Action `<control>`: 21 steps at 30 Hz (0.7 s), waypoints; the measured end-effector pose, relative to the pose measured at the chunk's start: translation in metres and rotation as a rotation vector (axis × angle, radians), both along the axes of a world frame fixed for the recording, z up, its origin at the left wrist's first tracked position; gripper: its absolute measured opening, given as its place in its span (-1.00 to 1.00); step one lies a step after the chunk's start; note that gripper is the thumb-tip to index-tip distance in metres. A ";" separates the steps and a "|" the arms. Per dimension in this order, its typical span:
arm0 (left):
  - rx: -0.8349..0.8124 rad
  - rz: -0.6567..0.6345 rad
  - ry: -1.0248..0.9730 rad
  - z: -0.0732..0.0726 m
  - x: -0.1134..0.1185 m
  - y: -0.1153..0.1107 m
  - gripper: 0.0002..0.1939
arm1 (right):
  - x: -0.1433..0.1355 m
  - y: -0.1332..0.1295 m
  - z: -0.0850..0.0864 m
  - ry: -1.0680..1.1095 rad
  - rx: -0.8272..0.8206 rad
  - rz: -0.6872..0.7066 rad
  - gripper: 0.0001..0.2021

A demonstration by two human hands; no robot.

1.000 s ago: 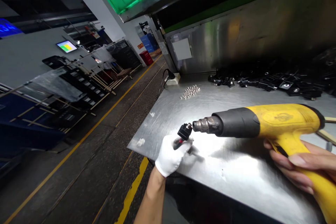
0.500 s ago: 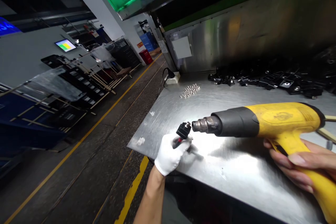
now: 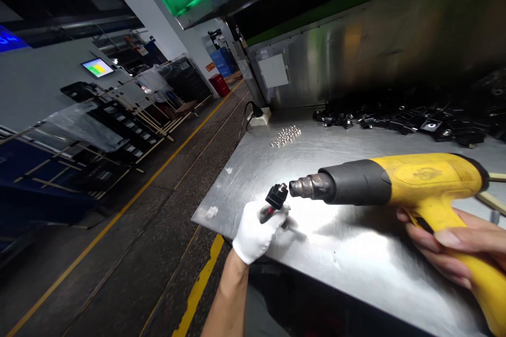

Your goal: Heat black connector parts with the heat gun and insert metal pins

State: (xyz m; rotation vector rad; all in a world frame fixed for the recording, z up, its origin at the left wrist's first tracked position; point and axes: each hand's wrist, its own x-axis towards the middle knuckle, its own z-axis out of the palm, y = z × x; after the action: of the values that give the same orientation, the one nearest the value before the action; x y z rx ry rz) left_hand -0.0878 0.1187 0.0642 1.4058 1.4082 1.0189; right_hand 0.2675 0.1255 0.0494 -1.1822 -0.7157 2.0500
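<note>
L hand (image 3: 255,233) grips 1 blk part (image 3: 276,197), partly hidden; R hand (image 3: 454,247) grips heat gun (image 3: 411,179), btm cut off.

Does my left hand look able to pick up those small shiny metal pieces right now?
Probably not: your left hand is gripping a black part, so it seems too occupied to take the metal pieces.

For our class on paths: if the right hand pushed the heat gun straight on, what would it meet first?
Likely the metal tip of the black part in the left hand, though depth is unclear.
</note>
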 end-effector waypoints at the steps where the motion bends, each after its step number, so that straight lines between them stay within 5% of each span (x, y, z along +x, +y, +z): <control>1: 0.001 -0.001 0.009 0.000 0.000 0.000 -0.83 | 0.000 0.000 0.000 -0.002 -0.001 0.000 -0.50; 21: 0.015 0.006 0.023 0.001 0.004 -0.004 -0.78 | 0.002 0.000 0.000 0.030 0.011 0.004 -0.49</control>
State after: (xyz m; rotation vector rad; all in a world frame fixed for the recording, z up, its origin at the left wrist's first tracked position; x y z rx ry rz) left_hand -0.0842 0.1150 0.0648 1.4288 1.4249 1.0217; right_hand 0.2690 0.1251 0.0498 -1.1425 -0.7145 2.0601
